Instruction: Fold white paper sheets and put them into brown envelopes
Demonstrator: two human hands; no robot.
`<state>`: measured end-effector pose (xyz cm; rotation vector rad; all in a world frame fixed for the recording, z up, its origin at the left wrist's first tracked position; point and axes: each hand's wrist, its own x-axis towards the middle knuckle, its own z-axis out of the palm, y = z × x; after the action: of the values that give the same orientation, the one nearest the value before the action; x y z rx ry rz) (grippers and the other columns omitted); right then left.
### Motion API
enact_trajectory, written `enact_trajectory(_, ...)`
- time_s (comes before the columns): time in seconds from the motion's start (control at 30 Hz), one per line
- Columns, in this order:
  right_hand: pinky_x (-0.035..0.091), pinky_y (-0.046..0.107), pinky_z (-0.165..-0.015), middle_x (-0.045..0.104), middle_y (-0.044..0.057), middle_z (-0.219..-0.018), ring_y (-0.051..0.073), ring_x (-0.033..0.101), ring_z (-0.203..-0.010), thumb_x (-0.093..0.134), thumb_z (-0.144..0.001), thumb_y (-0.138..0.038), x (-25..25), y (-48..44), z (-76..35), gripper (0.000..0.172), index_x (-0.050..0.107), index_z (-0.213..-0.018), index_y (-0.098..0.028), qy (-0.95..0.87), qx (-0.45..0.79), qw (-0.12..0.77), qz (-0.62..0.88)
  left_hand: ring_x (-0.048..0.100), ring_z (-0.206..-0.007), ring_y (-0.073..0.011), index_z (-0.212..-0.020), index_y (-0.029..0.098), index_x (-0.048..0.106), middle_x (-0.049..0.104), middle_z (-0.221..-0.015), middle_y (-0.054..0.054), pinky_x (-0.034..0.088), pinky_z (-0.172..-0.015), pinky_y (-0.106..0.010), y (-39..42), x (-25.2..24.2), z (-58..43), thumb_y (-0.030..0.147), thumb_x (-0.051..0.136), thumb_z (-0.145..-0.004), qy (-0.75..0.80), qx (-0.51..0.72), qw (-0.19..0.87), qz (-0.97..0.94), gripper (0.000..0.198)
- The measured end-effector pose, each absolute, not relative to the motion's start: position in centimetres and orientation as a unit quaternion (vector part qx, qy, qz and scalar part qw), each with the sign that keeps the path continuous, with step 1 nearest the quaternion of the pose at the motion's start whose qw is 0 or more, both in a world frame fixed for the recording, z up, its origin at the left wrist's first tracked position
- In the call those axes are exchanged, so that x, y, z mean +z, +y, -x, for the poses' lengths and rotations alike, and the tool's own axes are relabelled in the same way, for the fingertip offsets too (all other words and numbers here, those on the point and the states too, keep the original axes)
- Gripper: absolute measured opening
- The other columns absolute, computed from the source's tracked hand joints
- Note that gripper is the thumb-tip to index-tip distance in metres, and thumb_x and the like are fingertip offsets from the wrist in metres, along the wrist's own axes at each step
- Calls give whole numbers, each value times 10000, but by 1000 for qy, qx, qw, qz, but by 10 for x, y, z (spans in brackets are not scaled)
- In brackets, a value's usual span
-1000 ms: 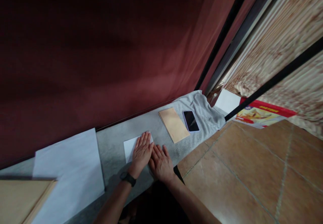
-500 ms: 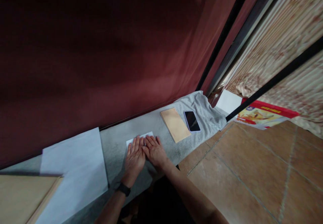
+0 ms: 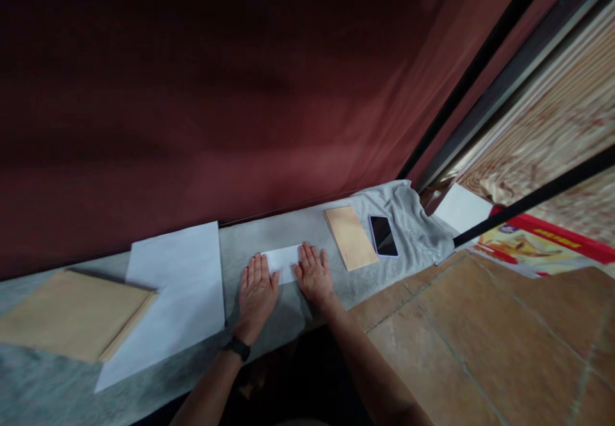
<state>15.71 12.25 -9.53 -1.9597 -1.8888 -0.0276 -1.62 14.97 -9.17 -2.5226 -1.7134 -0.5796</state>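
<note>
A small white strip of folded paper (image 3: pixel 282 263) lies flat on the grey cloth. My left hand (image 3: pixel 258 291) rests palm down over its left end, fingers stretched out. Over the right end lies my right hand (image 3: pixel 314 275), also flat with its fingers extended. The middle of the strip shows between the two hands. To the right of my right hand is a tan envelope-like piece (image 3: pixel 352 237), and beside that a phone (image 3: pixel 383 235) with a dark screen.
Large white paper sheets (image 3: pixel 185 285) lie at left, partly under a stack of brown envelopes or paper (image 3: pixel 77 314). Grey cloth (image 3: pixel 408 214) covers the narrow surface, which runs along a dark red panel (image 3: pixel 269 125). A red and yellow box (image 3: pixel 533 240) stands on the tiled floor at right.
My hands were close together on the white paper; now they have slid apart to its two ends, uncovering its middle. The view has shifted left, showing more of the brown stack.
</note>
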Motion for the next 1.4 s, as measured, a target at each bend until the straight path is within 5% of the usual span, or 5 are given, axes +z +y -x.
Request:
enact_trajectory(0.33, 162, 572, -1206, 394, 155, -1575, 298, 335, -1472, 357, -1059, -408, -100, 123, -160, 567, 328, -1559, -143, -686, -4, 189, 703, 280, -1511, -266, -1526, 95, 367, 373, -1598, -145, 245, -1230, -480, 113, -88, 16, 380, 324, -1007, -485, -150, -11, 862, 594)
enact_trajectory(0.6, 177, 555, -1207, 386, 158, -1581, 278, 287, -1494, 318, -1060, -338, -91, 115, -163, 520, 398, -1523, -116, -693, 14, 220, 686, 238, -1524, -288, -1533, 168, 369, 318, -1624, -159, 194, -1242, -484, 98, -75, 19, 513, 459, -966, -423, -123, -47, 896, 670)
enact_trajectory(0.83, 210, 510, -1209, 426, 126, -1564, 230, 305, -1492, 334, -1054, -257, -87, 75, -153, 460, 467, -1489, -185, -793, 32, 156, 588, 217, -1529, -301, -1520, 96, 369, 305, -1619, -199, 167, -1239, -516, 99, -75, 17, 466, 487, -939, -409, -91, -59, 906, 699)
enact_trajectory(1.13, 213, 523, -1195, 341, 141, -1608, 272, 312, -1484, 328, -1066, -347, -94, 55, -164, 531, 317, -1564, -165, -757, -15, 156, 635, 208, -1531, -297, -1514, 82, 372, 327, -1611, -198, 151, -1245, -500, 101, -71, 20, 557, 407, -973, -387, -94, -51, 916, 720)
enact_trajectory(1.4, 209, 532, -1192, 306, 153, -1623, 303, 302, -1484, 414, -1039, -343, -94, 54, -159, 542, 350, -1557, -195, -730, -21, 153, 666, 250, -1521, -272, -1508, 85, 386, 327, -1614, -186, 189, -1241, -492, 103, -77, 6, 429, 313, -1026, -421, -112, -64, 898, 596)
